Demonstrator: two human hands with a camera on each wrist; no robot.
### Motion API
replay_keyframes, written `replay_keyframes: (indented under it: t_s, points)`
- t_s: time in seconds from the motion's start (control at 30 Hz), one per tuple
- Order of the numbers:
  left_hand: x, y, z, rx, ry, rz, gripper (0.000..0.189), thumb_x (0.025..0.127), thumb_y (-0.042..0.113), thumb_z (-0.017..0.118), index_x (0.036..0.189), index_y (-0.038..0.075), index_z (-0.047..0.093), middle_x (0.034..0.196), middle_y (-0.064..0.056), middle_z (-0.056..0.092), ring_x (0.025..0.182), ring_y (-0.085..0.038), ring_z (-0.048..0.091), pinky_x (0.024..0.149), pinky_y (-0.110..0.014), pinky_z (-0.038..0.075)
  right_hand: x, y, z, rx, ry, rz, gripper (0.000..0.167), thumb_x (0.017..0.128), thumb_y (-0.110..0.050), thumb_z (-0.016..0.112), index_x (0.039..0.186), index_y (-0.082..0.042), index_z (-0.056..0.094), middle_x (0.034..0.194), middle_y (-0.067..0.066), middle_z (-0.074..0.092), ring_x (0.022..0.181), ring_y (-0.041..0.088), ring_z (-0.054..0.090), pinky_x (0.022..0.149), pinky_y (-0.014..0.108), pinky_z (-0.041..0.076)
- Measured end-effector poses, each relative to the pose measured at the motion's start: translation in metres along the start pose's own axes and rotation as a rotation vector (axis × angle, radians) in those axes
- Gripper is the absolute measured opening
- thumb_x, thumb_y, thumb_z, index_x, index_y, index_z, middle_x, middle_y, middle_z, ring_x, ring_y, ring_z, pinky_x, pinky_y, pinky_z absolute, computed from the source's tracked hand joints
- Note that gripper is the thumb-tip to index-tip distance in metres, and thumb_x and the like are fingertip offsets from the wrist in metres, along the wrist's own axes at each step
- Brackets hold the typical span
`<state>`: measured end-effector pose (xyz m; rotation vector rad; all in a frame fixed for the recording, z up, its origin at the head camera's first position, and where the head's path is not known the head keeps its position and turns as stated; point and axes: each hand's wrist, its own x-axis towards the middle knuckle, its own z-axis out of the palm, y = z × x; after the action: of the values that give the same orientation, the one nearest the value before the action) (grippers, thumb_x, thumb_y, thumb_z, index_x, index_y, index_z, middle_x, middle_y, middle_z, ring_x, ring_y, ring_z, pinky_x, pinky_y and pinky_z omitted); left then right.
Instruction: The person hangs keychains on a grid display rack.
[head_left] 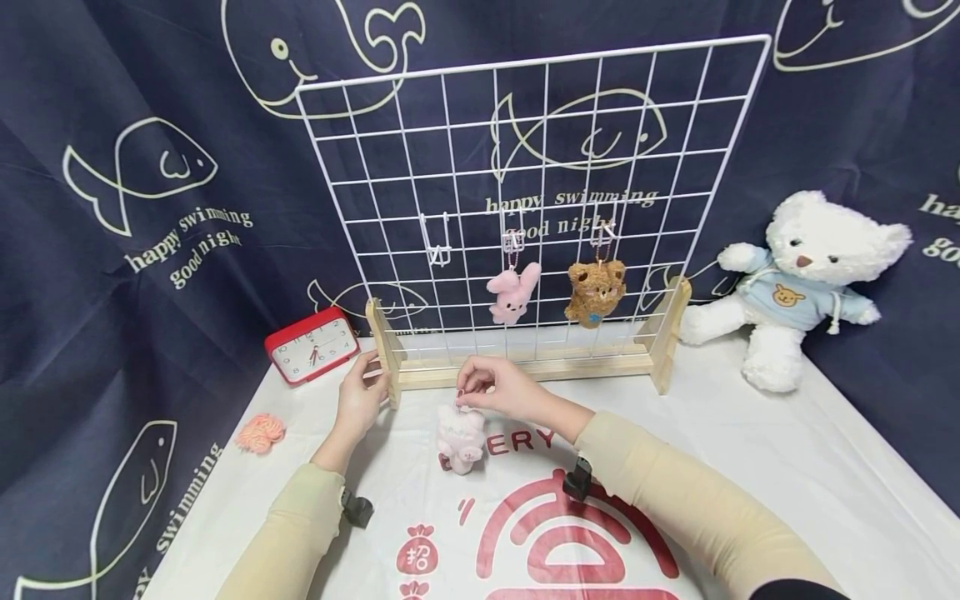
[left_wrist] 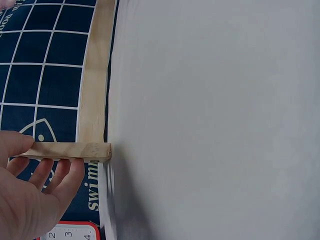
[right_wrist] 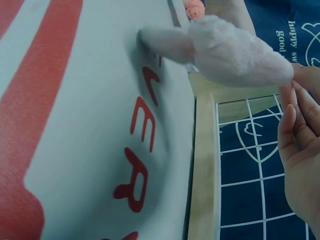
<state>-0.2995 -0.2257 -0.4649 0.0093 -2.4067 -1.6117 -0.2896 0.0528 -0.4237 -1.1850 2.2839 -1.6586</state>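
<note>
My right hand (head_left: pixel 498 389) pinches the top of a pale pink plush keychain (head_left: pixel 461 437), which dangles in front of the rack, close over the white tablecloth. Seen from the right wrist, the fluffy plush (right_wrist: pixel 235 52) hangs from the thumb and fingertips. My left hand (left_wrist: pixel 42 192) grips the wooden side foot (left_wrist: pixel 70 150) of the white wire grid rack (head_left: pixel 546 150), thumb on one face and fingers on the other. On the grid, a pink bunny keychain (head_left: pixel 513 296) and a brown bear keychain (head_left: pixel 596 293) hang from hooks. The left hook (head_left: pixel 438 252) bears nothing.
A red alarm clock (head_left: pixel 313 346) stands left of the rack, with a coral hair tie (head_left: pixel 260 433) lying nearer. At the right sits a white teddy bear (head_left: pixel 798 283) in a blue top. Behind everything hangs a dark blue fish-print curtain (head_left: pixel 172 333).
</note>
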Motion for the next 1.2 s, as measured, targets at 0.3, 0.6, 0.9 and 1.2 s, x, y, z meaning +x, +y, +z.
replay_keyframes:
  t_s: [0.3, 0.6, 0.9, 1.2]
  points:
    - [0.0, -0.001, 0.0, 0.006, -0.002, -0.006, 0.046, 0.098, 0.0, 0.063, 0.142, 0.001, 0.052, 0.13, -0.028, 0.061, 0.116, -0.042, 0.063, 0.076, -0.023, 0.061, 0.005, -0.017, -0.004, -0.036, 0.098, -0.044, 0.013, 0.089, -0.002, 0.078, 0.1, -0.004, 0.072, 0.086, 0.002, 0.074, 0.077, 0.014, 0.066, 0.066, 0.024, 0.052]
    - [0.0, -0.001, -0.001, 0.007, -0.003, -0.006, 0.046, 0.098, 0.0, 0.063, 0.143, 0.001, 0.052, 0.131, -0.028, 0.061, 0.116, -0.043, 0.063, 0.078, -0.026, 0.062, 0.012, -0.036, -0.01, -0.01, 0.152, -0.072, 0.012, 0.092, 0.002, 0.073, 0.103, -0.003, 0.07, 0.091, 0.008, 0.073, 0.077, 0.02, 0.071, 0.069, 0.027, 0.06]
    - [0.001, 0.0, 0.0, 0.004, -0.004, -0.001, 0.045, 0.098, 0.001, 0.063, 0.142, 0.001, 0.053, 0.13, -0.028, 0.061, 0.116, -0.044, 0.063, 0.077, -0.026, 0.062, 0.022, -0.055, -0.02, -0.013, 0.184, -0.159, 0.014, 0.092, 0.005, 0.071, 0.104, -0.001, 0.068, 0.091, 0.009, 0.073, 0.074, 0.019, 0.07, 0.065, 0.026, 0.06]
    - [0.0, 0.0, 0.0, 0.034, 0.0, -0.001, 0.044, 0.098, 0.0, 0.062, 0.142, 0.001, 0.052, 0.129, -0.027, 0.062, 0.115, -0.043, 0.063, 0.077, -0.024, 0.061, 0.037, -0.077, -0.033, -0.024, 0.2, -0.211, 0.015, 0.093, 0.005, 0.069, 0.108, 0.002, 0.067, 0.096, 0.011, 0.072, 0.08, 0.023, 0.071, 0.071, 0.029, 0.061]
